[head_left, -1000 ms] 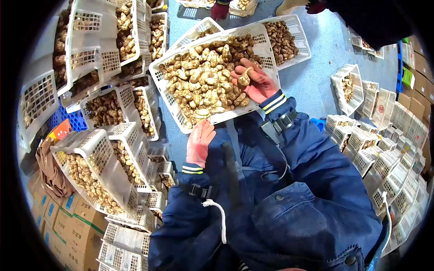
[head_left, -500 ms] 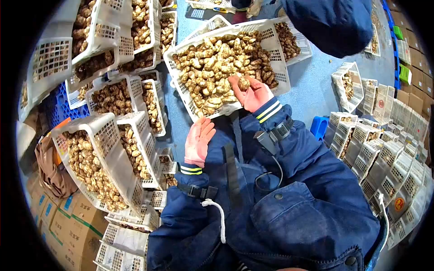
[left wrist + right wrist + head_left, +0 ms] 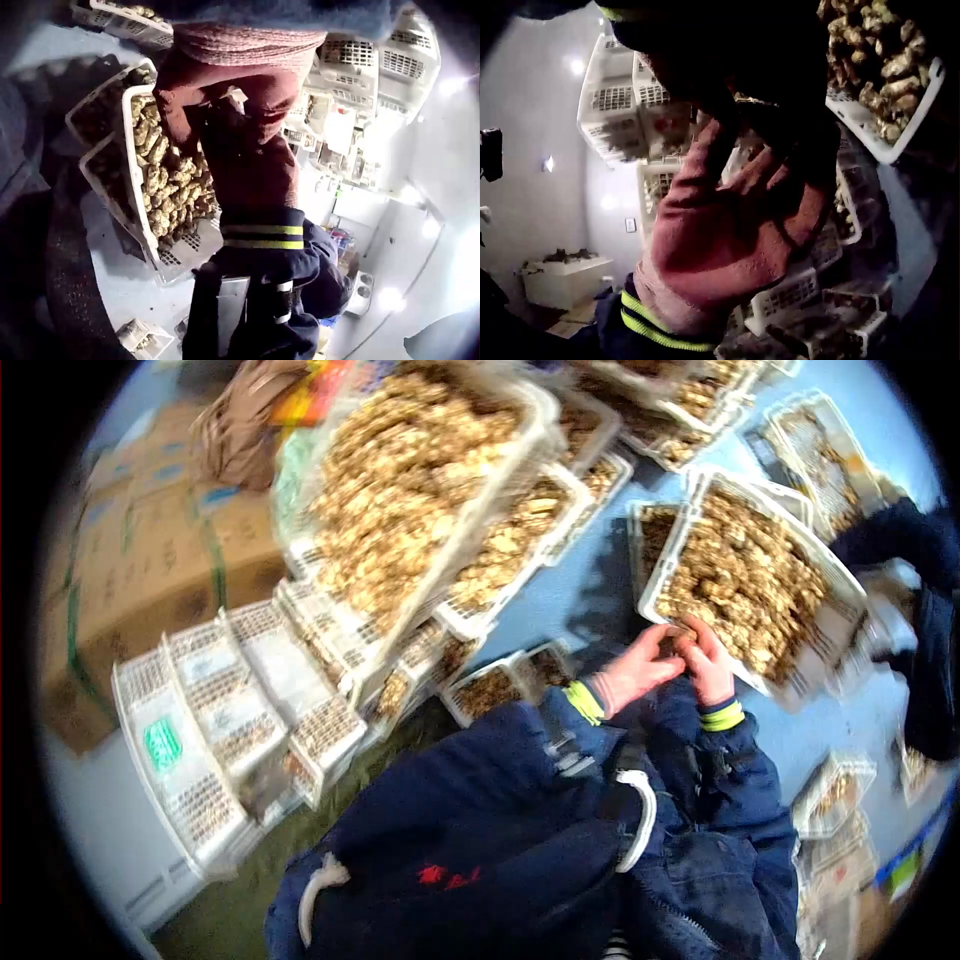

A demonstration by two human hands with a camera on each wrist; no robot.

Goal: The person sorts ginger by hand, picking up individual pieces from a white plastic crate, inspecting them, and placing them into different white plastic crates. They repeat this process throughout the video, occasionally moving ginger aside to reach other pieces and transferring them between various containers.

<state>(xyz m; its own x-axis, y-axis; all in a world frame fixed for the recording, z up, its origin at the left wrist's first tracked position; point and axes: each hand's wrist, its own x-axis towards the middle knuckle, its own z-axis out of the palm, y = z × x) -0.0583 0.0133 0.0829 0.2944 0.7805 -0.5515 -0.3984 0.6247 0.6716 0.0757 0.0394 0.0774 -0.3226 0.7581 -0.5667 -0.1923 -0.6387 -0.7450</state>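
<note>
Both gloved hands meet at the lower edge of a white crate (image 3: 672, 554) filled with brown, knobbly tubers (image 3: 755, 575). A small brown piece (image 3: 684, 640) lies between their fingertips. The right hand (image 3: 709, 666) grips it with curled fingers, and the left hand (image 3: 638, 671) pinches at it with thumb and fingers. In the left wrist view, a pale bit (image 3: 235, 98) shows between the hands, mostly in shadow. The right wrist view shows the left hand (image 3: 716, 240) with its fingers reaching into darkness, where the held piece cannot be made out.
A large tilted crate (image 3: 528, 480) of tubers stands left, with more crates beside and below it. Cardboard boxes (image 3: 165, 590) fill the far left. Another person's dark sleeve (image 3: 932, 610) shows at the right edge. More crates stand at the lower right.
The head view has swung, so the full crate now appears farther right. The left hand, earlier held open and apart, has come up against the right hand and the piece it holds.
</note>
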